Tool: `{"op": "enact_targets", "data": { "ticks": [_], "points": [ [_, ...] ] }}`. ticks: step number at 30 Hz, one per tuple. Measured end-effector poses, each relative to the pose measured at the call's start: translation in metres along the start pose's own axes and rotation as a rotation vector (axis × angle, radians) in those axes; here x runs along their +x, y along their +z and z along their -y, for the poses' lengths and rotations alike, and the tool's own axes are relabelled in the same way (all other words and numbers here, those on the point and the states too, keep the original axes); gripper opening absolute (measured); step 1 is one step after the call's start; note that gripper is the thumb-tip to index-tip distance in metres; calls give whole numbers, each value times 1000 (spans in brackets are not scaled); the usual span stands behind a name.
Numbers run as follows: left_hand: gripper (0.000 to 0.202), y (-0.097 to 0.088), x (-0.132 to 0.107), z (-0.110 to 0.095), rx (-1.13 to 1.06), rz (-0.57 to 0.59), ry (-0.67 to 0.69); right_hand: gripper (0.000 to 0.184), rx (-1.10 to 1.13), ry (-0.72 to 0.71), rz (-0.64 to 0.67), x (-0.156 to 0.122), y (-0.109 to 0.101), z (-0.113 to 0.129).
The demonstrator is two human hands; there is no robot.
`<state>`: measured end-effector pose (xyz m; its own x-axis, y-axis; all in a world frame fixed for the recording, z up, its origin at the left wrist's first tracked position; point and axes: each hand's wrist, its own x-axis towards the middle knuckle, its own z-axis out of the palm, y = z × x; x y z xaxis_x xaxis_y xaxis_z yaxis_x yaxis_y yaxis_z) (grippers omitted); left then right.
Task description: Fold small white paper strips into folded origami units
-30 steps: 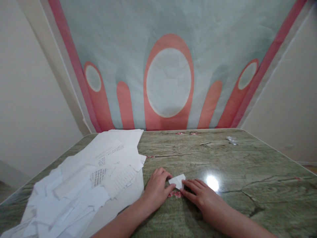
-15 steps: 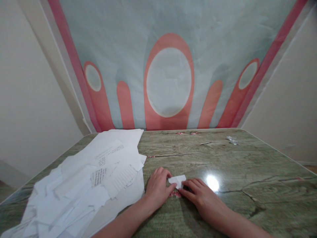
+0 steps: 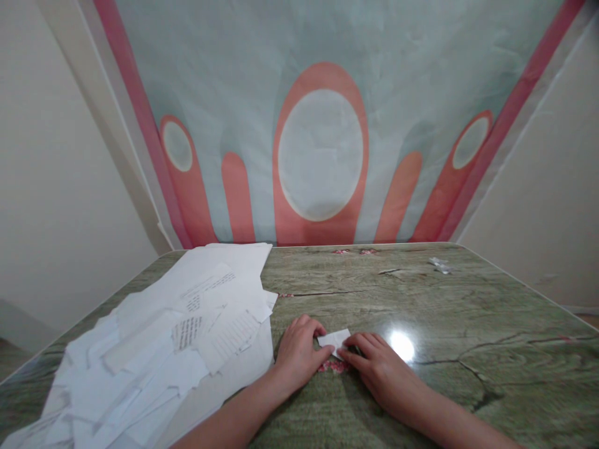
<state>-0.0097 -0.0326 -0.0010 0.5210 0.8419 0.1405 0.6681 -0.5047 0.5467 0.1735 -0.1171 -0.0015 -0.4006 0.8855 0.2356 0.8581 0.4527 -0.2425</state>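
Note:
A small folded piece of white paper [image 3: 333, 340] lies on the green wood-grain table [image 3: 444, 318], near its front middle. My left hand [image 3: 299, 355] rests beside it on the left, fingers curled and its thumb pressing the paper's left edge. My right hand [image 3: 374, 365] comes in from the right, its fingertips pinched on the paper's lower right edge. Both hands hold the paper down against the table.
A loose heap of white paper sheets and strips [image 3: 178, 337], some printed, covers the table's left part. A small crumpled scrap [image 3: 438, 264] lies at the far right. A teal and pink patterned cloth [image 3: 321, 125] hangs behind the table.
The small paper has been pressed flatter and lower between the hands. My right hand's fingers have drawn in closer over its right edge. My left hand has hardly moved.

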Motion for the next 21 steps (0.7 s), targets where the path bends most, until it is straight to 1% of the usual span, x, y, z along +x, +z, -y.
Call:
{"op": "enact_targets", "data": {
  "ticks": [6,13,18,21],
  "points": [
    [20,-1,0,-2,0,14,-24,40,-10,-3,-1,-1,3,-1],
    [21,-1,0,-2,-33,22,-6,37,-19,-14,-8,0,4,0],
    [26,-2,0,-1,-20,14,-11,38,-28,-29,-25,-1,6,-2],
    [21,-3,-1,-1,4,32,-13,36,-33,-31,-27,-1,8,-3]
  ]
}}
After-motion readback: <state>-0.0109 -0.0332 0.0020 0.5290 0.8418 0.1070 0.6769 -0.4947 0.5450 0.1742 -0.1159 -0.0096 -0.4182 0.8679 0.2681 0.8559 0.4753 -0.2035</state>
